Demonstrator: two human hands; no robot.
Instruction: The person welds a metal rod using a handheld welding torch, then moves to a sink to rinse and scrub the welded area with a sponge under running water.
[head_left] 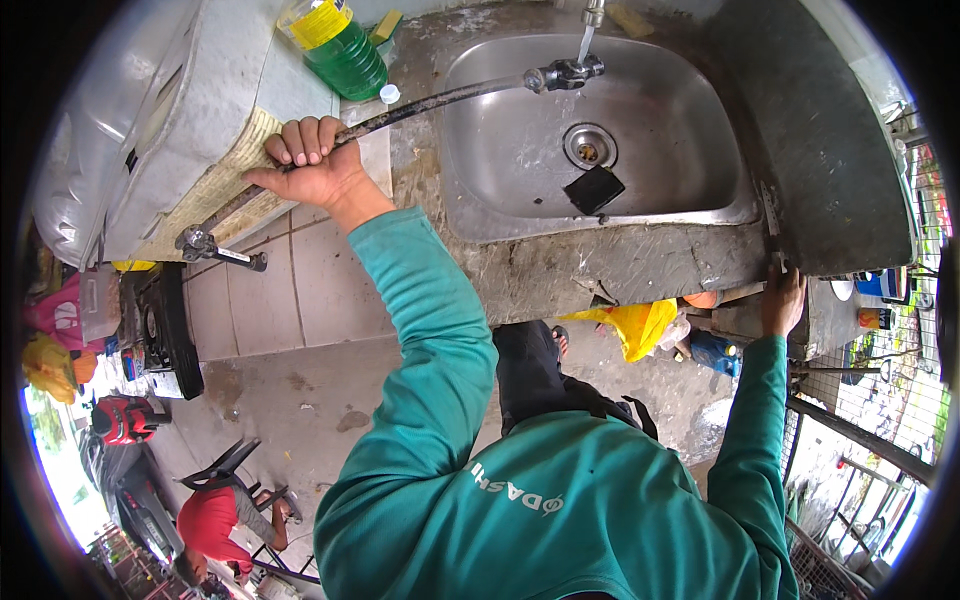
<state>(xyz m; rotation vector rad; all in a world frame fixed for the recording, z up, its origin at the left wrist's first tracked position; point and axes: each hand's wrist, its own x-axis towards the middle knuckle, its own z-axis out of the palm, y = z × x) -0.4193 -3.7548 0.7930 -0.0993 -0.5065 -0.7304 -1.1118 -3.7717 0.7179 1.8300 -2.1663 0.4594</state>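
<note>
The left hand (325, 178) grips a rod (430, 103), one end under a running tap (593, 14) over the sink (660, 140) to that hand's right; the right hand (784, 300), its grip unclear, is at the desk's edge (540, 280).

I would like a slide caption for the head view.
Left hand grips a long bar, its far end under a running tap above a steel sink.
</note>
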